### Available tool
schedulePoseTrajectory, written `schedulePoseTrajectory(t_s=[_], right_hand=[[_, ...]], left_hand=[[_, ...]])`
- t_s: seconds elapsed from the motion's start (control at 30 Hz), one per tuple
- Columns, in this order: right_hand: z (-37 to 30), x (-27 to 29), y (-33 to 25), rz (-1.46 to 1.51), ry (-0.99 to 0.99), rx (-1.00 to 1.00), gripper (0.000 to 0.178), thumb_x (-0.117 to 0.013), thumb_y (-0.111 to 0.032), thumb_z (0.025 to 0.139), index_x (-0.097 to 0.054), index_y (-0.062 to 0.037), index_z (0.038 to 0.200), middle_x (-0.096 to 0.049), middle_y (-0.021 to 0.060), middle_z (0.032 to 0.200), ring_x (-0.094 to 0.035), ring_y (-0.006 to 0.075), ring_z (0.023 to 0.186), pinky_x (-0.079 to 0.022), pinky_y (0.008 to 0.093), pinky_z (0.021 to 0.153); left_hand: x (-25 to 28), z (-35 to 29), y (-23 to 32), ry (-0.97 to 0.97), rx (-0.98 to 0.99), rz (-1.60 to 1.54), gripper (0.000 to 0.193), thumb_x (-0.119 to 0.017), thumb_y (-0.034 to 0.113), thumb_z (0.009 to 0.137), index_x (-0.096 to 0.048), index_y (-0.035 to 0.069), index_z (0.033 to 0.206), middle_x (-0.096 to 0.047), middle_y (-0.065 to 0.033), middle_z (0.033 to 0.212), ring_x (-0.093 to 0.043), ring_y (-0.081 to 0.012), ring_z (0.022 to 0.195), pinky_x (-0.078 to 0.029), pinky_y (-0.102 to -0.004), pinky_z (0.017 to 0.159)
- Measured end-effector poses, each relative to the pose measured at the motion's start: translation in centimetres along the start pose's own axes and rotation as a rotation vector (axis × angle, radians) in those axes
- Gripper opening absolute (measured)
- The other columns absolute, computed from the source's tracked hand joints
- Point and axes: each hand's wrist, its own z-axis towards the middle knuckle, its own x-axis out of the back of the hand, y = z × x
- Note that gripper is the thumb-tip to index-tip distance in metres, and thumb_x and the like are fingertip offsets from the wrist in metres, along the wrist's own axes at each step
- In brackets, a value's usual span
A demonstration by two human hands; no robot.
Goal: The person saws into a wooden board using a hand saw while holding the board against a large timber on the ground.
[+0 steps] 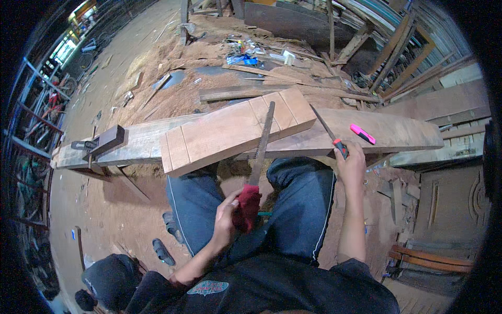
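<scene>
My left hand is closed on the red cloth-wrapped handle of a handsaw. The narrow toothed blade points up and away, crossing in front of a thick wooden block. Lines run across the block near both of its ends, and it lies at a slant on a long plank bench. At the right, my right hand grips the red-and-black handle of a slim, dark, tapered file. Its tip reaches the block's right end; I cannot tell whether they touch. A pink marker lies on the bench just beyond that hand.
A dark wooden hand plane rests at the bench's left end. Beyond the bench are sawdust, loose boards and blue plastic scraps. Sandals lie on the ground at left. Another person's dark cap shows at lower left.
</scene>
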Motion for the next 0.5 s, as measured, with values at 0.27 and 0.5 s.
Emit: schedulePoseTrajectory(t_s=[0.27, 0.5], right_hand=[[-1.3, 3.1, -2.0, 0.121, 0.362, 0.122, 0.038, -0.075, -0.011, 0.092, -0.069, 0.0007, 0.128, -0.062, 0.0186, 0.132, -0.058, 0.0361, 0.131, -0.044, 0.0472, 0.113], [-11.9, 0.5, -11.9, 1.204, -0.312, -0.046, 0.065, -0.07, -0.033, 0.099, -0.05, -0.0003, 0.151, -0.053, 0.0166, 0.147, -0.055, 0.0325, 0.132, -0.041, 0.0484, 0.115]], left_hand=[[-0.5, -0.2, -1.4, -0.109, 0.001, -0.032, 0.063, -0.055, 0.033, 0.106, -0.041, -0.001, 0.157, -0.059, -0.0178, 0.148, -0.063, -0.028, 0.13, -0.049, -0.0407, 0.111], [-3.4, 0.8, -1.6, -0.188, -0.089, 0.167, 0.063, -0.062, 0.028, 0.105, -0.038, 0.003, 0.158, -0.052, -0.0139, 0.148, -0.05, -0.0242, 0.14, -0.036, -0.0391, 0.12]])
